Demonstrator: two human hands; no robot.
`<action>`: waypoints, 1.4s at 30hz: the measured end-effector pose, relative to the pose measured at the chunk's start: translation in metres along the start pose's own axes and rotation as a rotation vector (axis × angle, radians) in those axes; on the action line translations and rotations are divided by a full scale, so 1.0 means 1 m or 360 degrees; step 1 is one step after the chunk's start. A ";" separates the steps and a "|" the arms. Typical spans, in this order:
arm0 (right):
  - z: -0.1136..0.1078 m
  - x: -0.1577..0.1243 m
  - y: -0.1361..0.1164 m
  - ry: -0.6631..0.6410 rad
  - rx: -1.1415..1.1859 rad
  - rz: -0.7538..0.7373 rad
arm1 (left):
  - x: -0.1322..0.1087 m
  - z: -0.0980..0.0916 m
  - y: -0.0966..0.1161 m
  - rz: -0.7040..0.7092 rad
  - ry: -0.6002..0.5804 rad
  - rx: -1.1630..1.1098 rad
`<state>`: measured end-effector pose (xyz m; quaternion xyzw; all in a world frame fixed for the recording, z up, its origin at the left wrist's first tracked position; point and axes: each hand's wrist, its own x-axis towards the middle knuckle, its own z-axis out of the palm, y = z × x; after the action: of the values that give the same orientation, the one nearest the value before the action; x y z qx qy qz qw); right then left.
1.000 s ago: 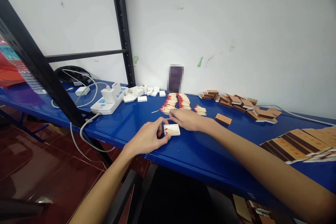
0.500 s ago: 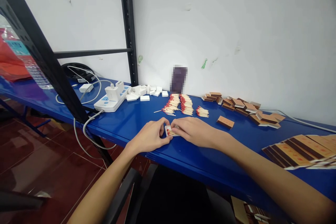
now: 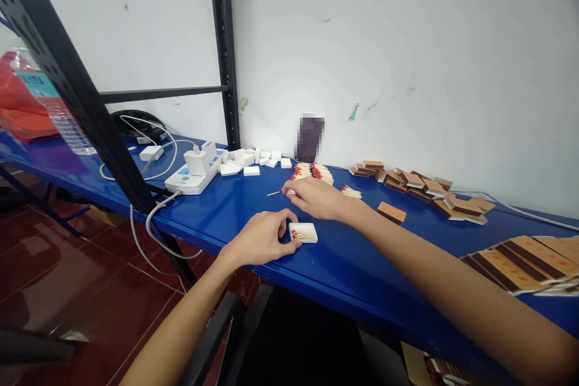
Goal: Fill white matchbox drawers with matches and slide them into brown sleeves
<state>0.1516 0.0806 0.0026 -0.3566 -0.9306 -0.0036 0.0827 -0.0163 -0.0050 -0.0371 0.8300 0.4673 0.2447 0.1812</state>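
Note:
My left hand [image 3: 262, 238] is closed on the left end of a small white matchbox tray [image 3: 305, 228], thumb at the near side and fingers at the far side. Several red-headed matches [image 3: 304, 237] lie inside the tray. Farther back, my right hand [image 3: 316, 198] reaches over the left pile of matches, its fingertips pinched around matches at the pile's left edge. The hand covers part of both large match piles [image 3: 322, 174]. A smaller heap of matches [image 3: 351, 192] lies just right of them.
White trays [image 3: 251, 170] lie by a power strip [image 3: 192, 181] at left. Brown matchbox sleeves [image 3: 416, 181] are heaped at back right, with one sleeve [image 3: 391, 212] nearer and flat ones [image 3: 527, 262] at far right. A black shelf post [image 3: 226, 54] rises behind the blue table [image 3: 362, 277].
My right hand has left the tray and moved back and slightly left to the match piles. The tray's contents now show. My left hand stays on the tray.

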 end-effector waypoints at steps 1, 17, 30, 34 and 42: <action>0.002 0.013 0.000 -0.0036 -0.0079 -0.0006 | 0.000 0.000 0.000 0.0003 -0.0010 0.0001; 0.000 0.013 0.000 0.0278 0.0288 -0.0045 | -0.002 0.002 0.000 0.0171 0.0133 -0.0022; 0.031 -0.069 -0.005 0.0683 0.1305 0.0307 | -0.005 0.002 0.005 0.0329 0.0085 0.0303; 0.035 -0.071 -0.008 0.0740 0.1374 0.0292 | -0.003 0.001 0.005 0.0356 0.0058 0.0280; 0.032 -0.074 -0.008 0.0832 0.1485 0.0197 | 0.000 0.000 0.005 0.0360 0.0030 0.0292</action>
<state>0.1956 0.0273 -0.0397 -0.3234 -0.7590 0.3264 0.4614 -0.0128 -0.0080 -0.0342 0.8881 0.3929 0.2277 0.0715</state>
